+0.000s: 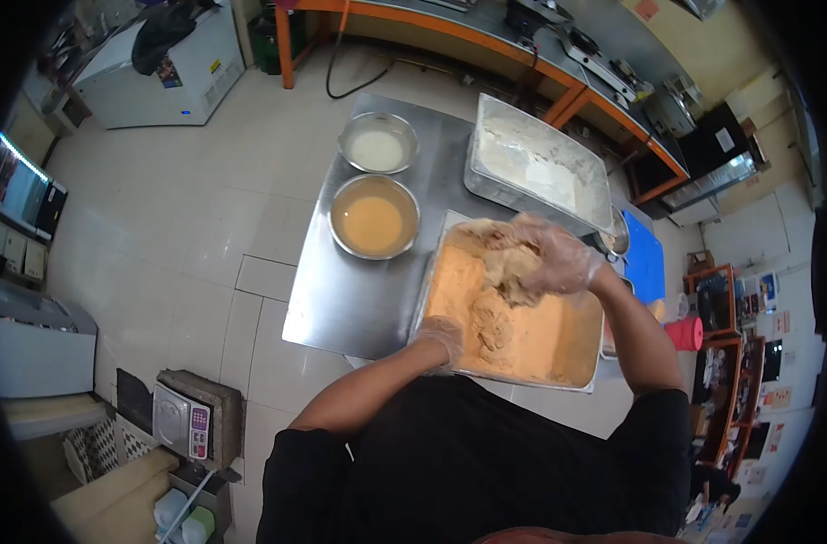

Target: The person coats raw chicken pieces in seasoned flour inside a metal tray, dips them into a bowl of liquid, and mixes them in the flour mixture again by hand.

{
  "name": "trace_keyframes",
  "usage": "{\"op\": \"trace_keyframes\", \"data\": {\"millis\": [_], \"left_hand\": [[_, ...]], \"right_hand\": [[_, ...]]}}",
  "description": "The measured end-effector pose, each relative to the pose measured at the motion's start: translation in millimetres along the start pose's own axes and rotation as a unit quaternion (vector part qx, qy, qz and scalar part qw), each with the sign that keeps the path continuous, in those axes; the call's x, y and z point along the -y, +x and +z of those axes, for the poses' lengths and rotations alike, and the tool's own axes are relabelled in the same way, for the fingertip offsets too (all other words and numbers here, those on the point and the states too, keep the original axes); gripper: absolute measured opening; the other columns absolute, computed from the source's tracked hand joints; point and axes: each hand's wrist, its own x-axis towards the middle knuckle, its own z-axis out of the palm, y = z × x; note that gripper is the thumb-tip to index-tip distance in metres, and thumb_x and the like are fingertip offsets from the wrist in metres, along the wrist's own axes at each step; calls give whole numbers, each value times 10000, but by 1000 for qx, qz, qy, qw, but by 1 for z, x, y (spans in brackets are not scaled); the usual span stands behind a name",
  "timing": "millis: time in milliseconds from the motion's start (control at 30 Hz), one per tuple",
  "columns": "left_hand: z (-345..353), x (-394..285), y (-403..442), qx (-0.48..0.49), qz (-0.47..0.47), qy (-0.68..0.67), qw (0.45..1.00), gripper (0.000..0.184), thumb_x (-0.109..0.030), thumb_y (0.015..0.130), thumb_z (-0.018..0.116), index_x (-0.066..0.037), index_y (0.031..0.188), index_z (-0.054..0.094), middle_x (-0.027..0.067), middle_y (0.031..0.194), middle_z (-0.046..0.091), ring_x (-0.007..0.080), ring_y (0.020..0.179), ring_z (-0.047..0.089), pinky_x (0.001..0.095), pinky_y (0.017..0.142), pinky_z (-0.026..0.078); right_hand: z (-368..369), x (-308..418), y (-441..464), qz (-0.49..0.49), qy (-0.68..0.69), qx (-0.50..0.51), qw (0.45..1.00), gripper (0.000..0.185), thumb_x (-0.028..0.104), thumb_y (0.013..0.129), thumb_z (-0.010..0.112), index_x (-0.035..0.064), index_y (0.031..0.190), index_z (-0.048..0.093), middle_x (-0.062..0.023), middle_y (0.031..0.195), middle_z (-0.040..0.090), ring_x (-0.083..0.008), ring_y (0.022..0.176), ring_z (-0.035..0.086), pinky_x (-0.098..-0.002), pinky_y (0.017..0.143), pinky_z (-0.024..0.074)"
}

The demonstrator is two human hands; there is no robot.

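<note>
A metal tray [558, 384] of orange powder sits right in front of me. My right hand [563, 258], in a clear plastic glove, is closed on pale, powder-coated pieces of food [513, 270] above its far half. Their exact kind cannot be made out. Below them, another lumpy coated piece [493, 326] lies in the powder. My left hand [442, 340], gloved too, grips the tray's near left rim, its fingers partly hidden. Left of the tray stand a steel bowl of orange-tan liquid [374, 216] and a steel bowl of whitish liquid [378, 145].
A deep metal pan of white flour [538, 172] stands behind the tray on the steel table [327, 313]. To the right are a blue board [644, 258] and a pink container [683, 334]. A digital scale [182, 419] is at lower left, a chest freezer [164, 82] farther back.
</note>
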Motion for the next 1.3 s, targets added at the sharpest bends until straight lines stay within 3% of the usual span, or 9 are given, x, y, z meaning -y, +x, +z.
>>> {"op": "trace_keyframes", "data": {"millis": [200,300,400,467,567,733,833,967,1300], "left_hand": [[17,6,14,-49,10,-125,991,271,-219,792,565,-22,858,738,224,892,696,360,887,692,425,782,535],[4,7,8,-26,63,-94,993,268,-215,781,571,-15,849,735,216,894,699,349,863,696,432,756,542],[27,12,25,-99,76,-132,983,275,-230,786,568,-13,831,732,212,862,695,338,846,696,435,725,545],[29,13,20,-109,103,-117,982,282,-235,797,559,-12,823,730,210,831,689,337,824,694,436,706,545],[24,13,19,-138,114,-142,974,280,-226,816,544,-10,793,721,205,795,681,349,804,685,449,705,537],[17,11,21,-131,127,-196,963,305,-258,819,547,7,841,696,224,829,676,377,834,670,463,757,516],[23,13,26,-124,95,-312,937,345,-301,817,549,13,879,678,241,851,671,396,836,660,475,769,502],[70,17,71,-142,203,-250,936,359,-317,811,552,13,906,655,248,861,669,402,826,657,488,753,492],[38,15,46,-122,195,-225,947,209,-182,779,598,1,814,693,205,832,667,363,809,668,443,716,526]], "right_hand": [[35,16,137,-64,17,-24,998,484,159,671,740,46,1122,607,-160,1107,561,-342,1092,551,-393,966,454],[77,-4,202,-80,-16,0,997,503,156,663,744,54,1134,597,-160,1119,551,-345,1097,548,-392,964,455],[111,-17,246,-92,-61,20,994,507,144,667,727,54,1143,575,-186,1141,548,-364,1094,547,-402,971,450],[112,4,251,-45,-64,60,995,517,142,690,728,56,1167,550,-206,1147,547,-375,1125,533,-411,989,435],[147,-43,279,-110,-112,48,986,489,155,718,739,59,1160,551,-221,1179,541,-381,1137,537,-427,984,436],[158,-42,289,-83,-155,137,975,422,134,745,721,64,1137,582,-211,1184,581,-380,1136,555,-441,958,449],[164,-37,293,-77,-196,167,963,417,133,736,708,53,1130,599,-221,1156,595,-387,1119,566,-441,954,455],[178,-35,304,-62,-233,193,951,429,128,712,697,36,1122,612,-240,1143,590,-392,1112,570,-434,959,460],[159,-36,294,-44,-170,168,970,496,92,696,695,54,1179,591,-228,1207,564,-394,1111,568,-424,949,468]]}}
